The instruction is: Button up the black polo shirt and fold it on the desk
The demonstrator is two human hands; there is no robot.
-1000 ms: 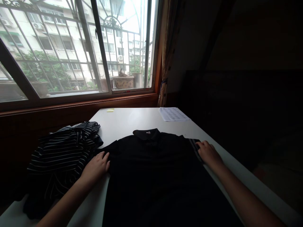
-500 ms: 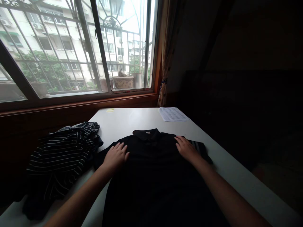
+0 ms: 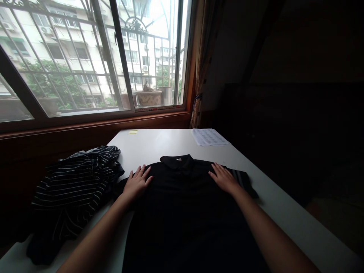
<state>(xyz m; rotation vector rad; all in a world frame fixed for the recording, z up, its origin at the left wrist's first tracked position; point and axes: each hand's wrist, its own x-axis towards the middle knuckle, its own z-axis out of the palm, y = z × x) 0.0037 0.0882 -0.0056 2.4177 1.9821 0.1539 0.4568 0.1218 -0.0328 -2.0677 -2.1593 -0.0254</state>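
Note:
A black polo shirt (image 3: 182,212) lies spread on the white table (image 3: 159,142), its collar pointing away from me and a small label showing inside the neck. On the shirt's left shoulder area, my left hand (image 3: 138,182) rests flat with its fingers spread. My right hand (image 3: 223,178) lies on the opposite shoulder, fingers stretched out, beside the sleeve with grey stripes (image 3: 239,177). Neither hand grips the cloth. The shirt's lower part runs dark toward the bottom edge of the view.
At the left, a heap of black-and-white striped clothing (image 3: 76,185) lies on the table's edge. Printed sheets (image 3: 209,137) lie at the far right corner, and a yellow sticky note (image 3: 132,132) at the far left. Behind the table are a barred window (image 3: 85,57) and a tied curtain (image 3: 198,76).
My left hand has shifted slightly up and left on the shirt, and its fingers have spread wider. The right hand stays on the shoulder with its fingers slightly moved.

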